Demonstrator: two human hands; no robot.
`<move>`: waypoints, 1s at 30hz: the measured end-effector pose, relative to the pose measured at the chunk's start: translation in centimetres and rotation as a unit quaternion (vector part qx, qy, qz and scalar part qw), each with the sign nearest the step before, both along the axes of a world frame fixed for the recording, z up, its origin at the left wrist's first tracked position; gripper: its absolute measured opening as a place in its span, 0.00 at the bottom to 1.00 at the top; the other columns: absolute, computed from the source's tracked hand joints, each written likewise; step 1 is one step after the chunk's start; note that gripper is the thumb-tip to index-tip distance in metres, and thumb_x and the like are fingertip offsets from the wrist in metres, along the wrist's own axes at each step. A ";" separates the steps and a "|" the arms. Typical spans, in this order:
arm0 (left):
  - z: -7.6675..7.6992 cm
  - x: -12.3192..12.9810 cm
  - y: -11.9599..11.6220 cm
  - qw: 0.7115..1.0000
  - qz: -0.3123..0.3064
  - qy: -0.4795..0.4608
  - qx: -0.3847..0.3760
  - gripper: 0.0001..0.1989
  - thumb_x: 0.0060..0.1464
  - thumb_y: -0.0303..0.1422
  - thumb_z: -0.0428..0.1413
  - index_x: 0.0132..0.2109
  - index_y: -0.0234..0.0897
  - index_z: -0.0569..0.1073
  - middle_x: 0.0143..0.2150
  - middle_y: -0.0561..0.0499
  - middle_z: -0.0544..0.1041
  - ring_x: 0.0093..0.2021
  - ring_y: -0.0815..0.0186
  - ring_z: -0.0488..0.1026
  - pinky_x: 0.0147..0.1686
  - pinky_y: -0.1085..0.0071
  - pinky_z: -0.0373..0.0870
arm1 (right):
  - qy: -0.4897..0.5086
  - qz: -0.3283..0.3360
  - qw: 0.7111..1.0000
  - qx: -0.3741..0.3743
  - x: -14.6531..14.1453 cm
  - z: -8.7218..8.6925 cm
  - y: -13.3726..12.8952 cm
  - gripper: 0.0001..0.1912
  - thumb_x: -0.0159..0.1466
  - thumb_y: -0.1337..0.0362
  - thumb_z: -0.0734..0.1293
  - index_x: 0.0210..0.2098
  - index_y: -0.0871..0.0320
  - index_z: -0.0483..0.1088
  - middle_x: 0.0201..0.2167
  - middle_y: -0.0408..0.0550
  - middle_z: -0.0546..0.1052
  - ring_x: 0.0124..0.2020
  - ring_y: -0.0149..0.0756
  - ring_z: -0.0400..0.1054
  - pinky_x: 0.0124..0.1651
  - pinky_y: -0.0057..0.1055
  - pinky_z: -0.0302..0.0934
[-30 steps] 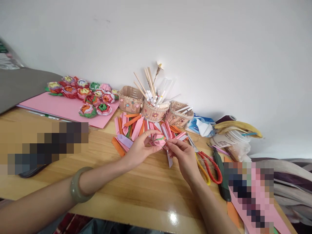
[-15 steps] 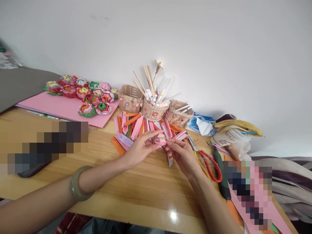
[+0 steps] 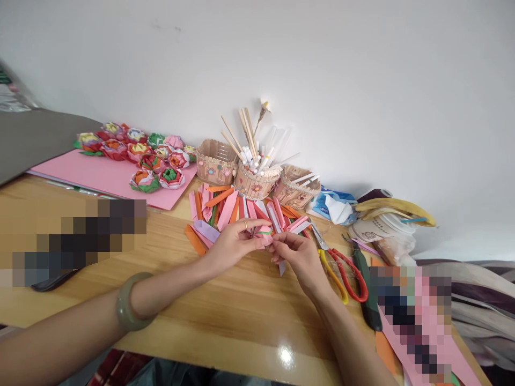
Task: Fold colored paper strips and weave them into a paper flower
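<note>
Between both hands, above the middle of the table, is a small pink and green folded paper piece [image 3: 263, 231]. My left hand [image 3: 235, 241], with a ring and a bangle on the wrist, grips it between thumb and fingers from the left. The fingertips of my right hand [image 3: 295, 254] pinch its right edge. Behind the hands lie many folded paper strips [image 3: 227, 209] in pink, orange, white and green. A lilac strip [image 3: 206, 231] rests left of my left hand's fingers. Finished paper flowers [image 3: 139, 153] stand on a pink sheet [image 3: 100, 174] at the left.
Three decorated baskets [image 3: 256, 182] with sticks and pens stand by the wall. To the right lie red-handled scissors [image 3: 352, 276], a dark green tool [image 3: 368, 300], a tissue pack [image 3: 328, 206], a banana [image 3: 394, 206] and a lidded cup [image 3: 380, 228]. Blurred patches cover both sides.
My right hand has shifted slightly down and left, its fingers closer together at the paper piece's edge. My left hand keeps its grip almost unmoved.
</note>
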State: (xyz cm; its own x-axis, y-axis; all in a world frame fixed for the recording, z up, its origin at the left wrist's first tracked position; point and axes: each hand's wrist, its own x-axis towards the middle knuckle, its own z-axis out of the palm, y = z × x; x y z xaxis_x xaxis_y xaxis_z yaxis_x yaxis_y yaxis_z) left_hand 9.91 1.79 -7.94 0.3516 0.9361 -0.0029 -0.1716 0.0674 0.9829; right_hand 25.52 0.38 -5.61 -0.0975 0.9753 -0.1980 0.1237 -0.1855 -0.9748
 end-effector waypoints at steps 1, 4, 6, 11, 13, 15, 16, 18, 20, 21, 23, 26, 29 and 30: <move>0.0 0.0 0.0 1.000 -0.001 -0.001 0.003 0.19 0.46 0.33 0.58 0.47 0.35 0.71 0.43 0.48 0.74 0.39 0.65 0.74 0.43 0.65 0.72 | 0.001 0.004 1.000 -0.003 0.0 0.0 0.0 0.09 0.49 0.62 0.69 0.24 0.63 0.70 0.18 0.41 0.72 0.17 0.23 0.63 0.22 0.21 0.57; -0.1 0.0 0.0 1.000 0.002 0.006 0.013 0.18 0.46 0.32 0.58 0.47 0.35 0.71 0.44 0.48 0.74 0.40 0.64 0.73 0.43 0.64 0.71 | -0.013 0.009 1.000 0.002 0.0 -0.1 0.0 0.09 0.49 0.61 0.69 0.25 0.62 0.70 0.18 0.41 0.72 0.18 0.24 0.63 0.23 0.22 0.58; -0.3 -0.1 0.0 0.999 0.019 0.032 0.037 0.17 0.45 0.31 0.58 0.46 0.36 0.72 0.46 0.47 0.72 0.43 0.63 0.72 0.44 0.64 0.70 | -0.051 0.000 0.998 0.029 -0.1 -0.4 0.0 0.08 0.50 0.62 0.68 0.25 0.62 0.70 0.18 0.41 0.71 0.19 0.25 0.62 0.23 0.22 0.57; -0.4 -0.3 0.2 0.991 0.049 0.083 0.096 0.15 0.46 0.32 0.58 0.44 0.37 0.73 0.45 0.47 0.72 0.44 0.63 0.70 0.45 0.64 0.68 | -0.054 -0.013 0.997 0.054 0.0 -0.6 -0.2 0.08 0.52 0.63 0.66 0.29 0.62 0.73 0.20 0.43 0.73 0.20 0.27 0.64 0.25 0.23 0.58; -0.1 -0.3 0.2 0.991 0.054 0.083 0.095 0.15 0.46 0.33 0.58 0.43 0.37 0.73 0.44 0.48 0.72 0.42 0.64 0.70 0.44 0.65 0.69 | 0.033 -0.001 0.999 0.015 0.2 -0.6 0.0 0.09 0.52 0.62 0.68 0.29 0.62 0.74 0.22 0.44 0.74 0.20 0.26 0.65 0.25 0.23 0.60; 0.4 -0.3 0.2 0.993 0.052 0.069 0.085 0.15 0.46 0.33 0.58 0.43 0.36 0.73 0.43 0.48 0.72 0.41 0.65 0.71 0.42 0.67 0.69 | 0.116 0.014 0.993 -0.027 0.4 -0.6 0.2 0.09 0.51 0.61 0.69 0.28 0.61 0.74 0.22 0.43 0.75 0.19 0.23 0.64 0.24 0.21 0.60; 0.5 -0.3 0.2 0.994 0.048 0.059 0.081 0.14 0.46 0.33 0.58 0.43 0.36 0.73 0.43 0.48 0.73 0.41 0.65 0.71 0.42 0.67 0.69 | 0.144 0.020 0.988 -0.044 0.6 -0.6 0.2 0.09 0.50 0.62 0.70 0.28 0.61 0.75 0.22 0.43 0.75 0.18 0.22 0.64 0.23 0.19 0.59; 0.7 -0.3 0.2 0.995 0.041 0.043 0.074 0.15 0.46 0.33 0.58 0.43 0.36 0.72 0.43 0.49 0.73 0.42 0.66 0.71 0.42 0.68 0.69 | 0.173 0.027 0.982 -0.070 0.7 -0.7 0.4 0.09 0.48 0.62 0.72 0.27 0.61 0.75 0.21 0.42 0.74 0.17 0.20 0.63 0.21 0.17 0.58; 0.7 -0.3 0.1 0.996 0.036 0.038 0.072 0.15 0.45 0.32 0.58 0.43 0.35 0.72 0.43 0.48 0.73 0.42 0.66 0.71 0.43 0.68 0.69 | 0.179 0.028 0.979 -0.090 0.8 -0.8 0.5 0.10 0.46 0.62 0.74 0.26 0.61 0.75 0.20 0.42 0.74 0.17 0.19 0.63 0.21 0.16 0.58; 0.6 -0.3 0.1 0.996 0.034 0.038 0.073 0.16 0.45 0.31 0.58 0.44 0.35 0.72 0.44 0.48 0.73 0.42 0.66 0.71 0.43 0.68 0.69 | 0.175 0.027 0.979 -0.097 0.8 -0.9 0.6 0.11 0.45 0.62 0.75 0.25 0.61 0.75 0.20 0.41 0.74 0.17 0.19 0.63 0.20 0.16 0.58; 0.3 -0.3 0.1 0.996 0.032 0.037 0.079 0.16 0.45 0.31 0.58 0.44 0.36 0.72 0.44 0.48 0.72 0.43 0.65 0.71 0.44 0.67 0.69 | 0.155 0.026 0.983 -0.095 0.7 -0.9 0.6 0.11 0.44 0.61 0.75 0.25 0.61 0.75 0.20 0.41 0.74 0.17 0.19 0.63 0.21 0.16 0.58; -0.1 -0.3 0.1 0.994 0.037 0.048 0.093 0.15 0.45 0.31 0.58 0.43 0.37 0.73 0.46 0.48 0.72 0.44 0.64 0.70 0.44 0.66 0.69 | 0.093 0.031 0.994 -0.052 0.7 -0.9 0.6 0.11 0.46 0.61 0.74 0.25 0.62 0.74 0.20 0.42 0.74 0.18 0.21 0.64 0.22 0.18 0.59; -0.3 -0.2 0.2 0.992 0.040 0.062 0.102 0.15 0.45 0.31 0.58 0.43 0.38 0.73 0.46 0.47 0.72 0.45 0.63 0.70 0.45 0.65 0.69 | 0.037 0.049 0.998 -0.017 0.7 -0.7 0.5 0.11 0.48 0.60 0.73 0.25 0.62 0.73 0.20 0.41 0.73 0.19 0.22 0.65 0.24 0.20 0.59; -0.3 -0.2 0.2 0.992 0.039 0.065 0.102 0.15 0.45 0.32 0.58 0.43 0.38 0.73 0.46 0.47 0.72 0.45 0.63 0.70 0.45 0.65 0.69 | 0.027 0.057 0.998 -0.013 0.7 -0.6 0.5 0.11 0.49 0.59 0.72 0.25 0.62 0.72 0.20 0.41 0.73 0.19 0.23 0.65 0.25 0.20 0.59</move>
State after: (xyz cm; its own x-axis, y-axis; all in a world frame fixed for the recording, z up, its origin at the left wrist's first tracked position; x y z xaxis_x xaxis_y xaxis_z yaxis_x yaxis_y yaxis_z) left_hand 9.70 1.99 -8.27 0.2865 0.9465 0.1485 -0.0389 -0.1434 0.9889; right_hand 26.21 0.89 -6.18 -0.2177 0.9522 -0.2144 0.0934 -0.1983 -0.9757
